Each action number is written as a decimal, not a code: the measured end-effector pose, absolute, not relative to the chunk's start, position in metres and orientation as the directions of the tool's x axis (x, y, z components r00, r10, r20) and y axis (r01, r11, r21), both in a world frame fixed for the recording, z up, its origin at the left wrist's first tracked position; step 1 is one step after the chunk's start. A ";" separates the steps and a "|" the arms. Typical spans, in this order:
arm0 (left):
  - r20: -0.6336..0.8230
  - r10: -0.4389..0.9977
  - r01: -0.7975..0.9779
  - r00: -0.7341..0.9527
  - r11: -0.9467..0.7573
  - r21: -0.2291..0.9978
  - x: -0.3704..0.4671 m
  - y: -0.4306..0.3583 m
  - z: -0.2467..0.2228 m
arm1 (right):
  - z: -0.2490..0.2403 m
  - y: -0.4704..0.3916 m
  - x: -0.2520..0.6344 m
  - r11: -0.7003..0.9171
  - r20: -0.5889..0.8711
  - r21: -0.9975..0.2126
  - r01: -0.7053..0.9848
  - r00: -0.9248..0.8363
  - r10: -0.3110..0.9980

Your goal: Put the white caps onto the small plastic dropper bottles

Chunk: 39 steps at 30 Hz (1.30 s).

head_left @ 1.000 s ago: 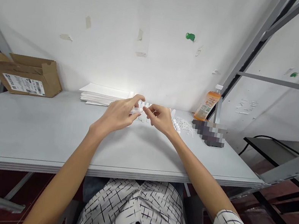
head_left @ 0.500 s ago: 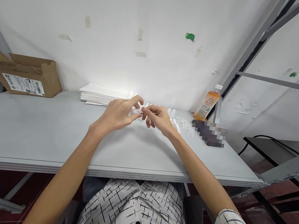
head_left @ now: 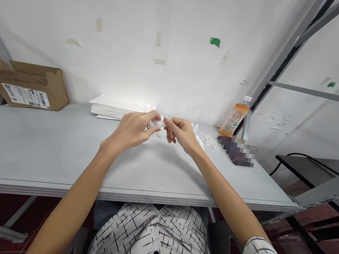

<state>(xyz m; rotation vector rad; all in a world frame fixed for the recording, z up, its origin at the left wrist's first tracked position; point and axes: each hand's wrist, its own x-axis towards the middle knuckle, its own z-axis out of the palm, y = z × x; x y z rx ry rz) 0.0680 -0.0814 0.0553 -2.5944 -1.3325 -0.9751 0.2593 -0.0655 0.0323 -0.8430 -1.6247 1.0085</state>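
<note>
My left hand (head_left: 134,128) pinches a small clear-whitish plastic bottle (head_left: 156,124) between thumb and fingers, above the back half of the grey table (head_left: 54,150). The bottle lies roughly sideways and points to the right. At its right end my right hand (head_left: 182,133) is closed, thumb and forefinger pressed together at the tip. Whether a small part sits in that pinch is too small to tell. Behind and beside my right hand are several small white bottles (head_left: 195,128) and a heap of tiny white plastic pieces (head_left: 208,142), both partly hidden.
A stack of white sheets or flat boxes (head_left: 110,108) lies behind my left hand. An open cardboard box (head_left: 36,88) stands at the far left. On the right are an orange drink bottle (head_left: 235,116) and a blurred dark object (head_left: 237,151). A white wall rises behind.
My left thumb and fingers have shifted on the bottle, and more of it shows now. My right fingertips have moved slightly right and up, staying at its end.
</note>
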 end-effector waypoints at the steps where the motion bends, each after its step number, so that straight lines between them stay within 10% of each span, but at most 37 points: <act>1: 0.560 0.714 0.758 0.419 -0.615 0.217 0.068 -0.082 0.055 | 0.032 -0.066 0.259 0.407 0.384 -0.912 0.042 -0.256 0.887; 22: 0.501 0.732 0.743 0.462 -0.628 0.233 0.071 -0.088 0.060 | 0.037 -0.064 0.264 0.439 0.425 -0.898 -0.035 -0.337 0.840; 30: 0.425 0.775 0.619 0.467 -0.630 0.470 0.071 -0.094 0.066 | 0.040 -0.067 0.267 0.466 0.435 -0.885 -0.012 -0.380 0.816; 39: 0.651 0.612 0.675 0.449 -0.709 0.202 0.071 -0.081 0.053 | 0.037 -0.065 0.263 0.428 0.404 -0.904 0.025 -0.280 0.871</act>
